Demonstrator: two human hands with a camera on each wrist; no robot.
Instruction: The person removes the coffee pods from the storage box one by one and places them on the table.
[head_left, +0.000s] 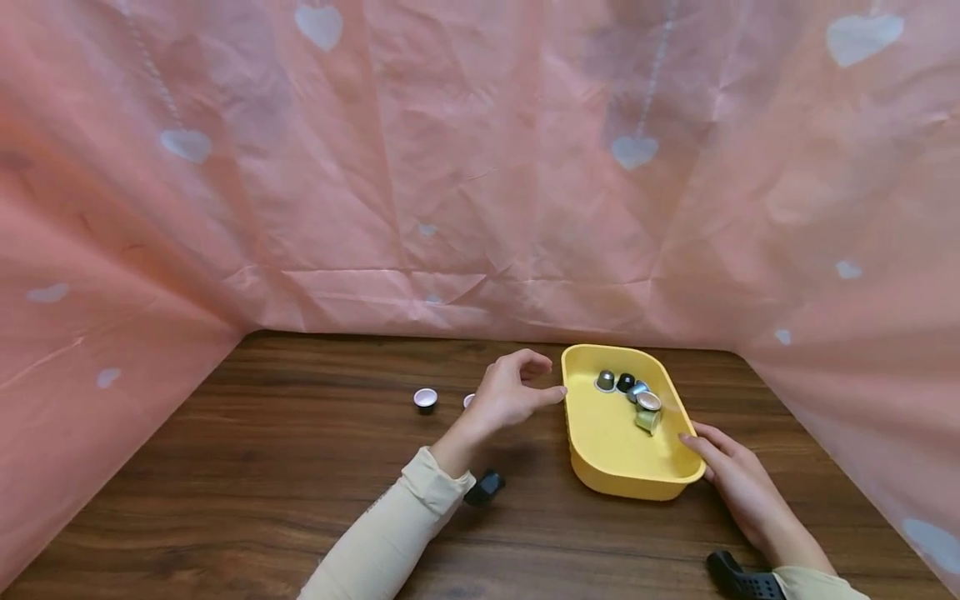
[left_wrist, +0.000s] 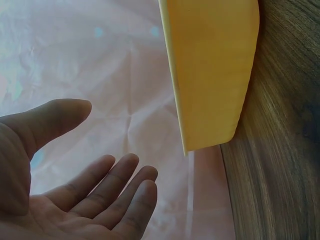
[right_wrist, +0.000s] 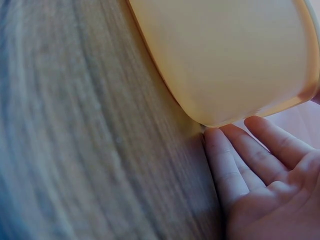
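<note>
A yellow tray [head_left: 611,475] with raised walls rests on the wooden table, and several coffee capsules [head_left: 647,422] lie inside it toward its far and right side. At the tray's right wall, my right hand [head_left: 738,479] grips the rim, thumb over the edge and fingers against the outside; those fingertips [right_wrist: 215,137] meet the wall low down in the right wrist view. My left hand [head_left: 510,392] is held beside the tray's left rim, thumb and fingers spread apart with nothing between them. In the left wrist view, its palm [left_wrist: 65,210] faces up, near the tray's outer wall [left_wrist: 212,75].
Left of my left hand, a white-topped capsule [head_left: 425,398] stands on the table [head_left: 262,467]. A second capsule [head_left: 468,401] is mostly hidden behind that hand. Pink curtains [head_left: 480,167] with pale hearts enclose the back and both sides.
</note>
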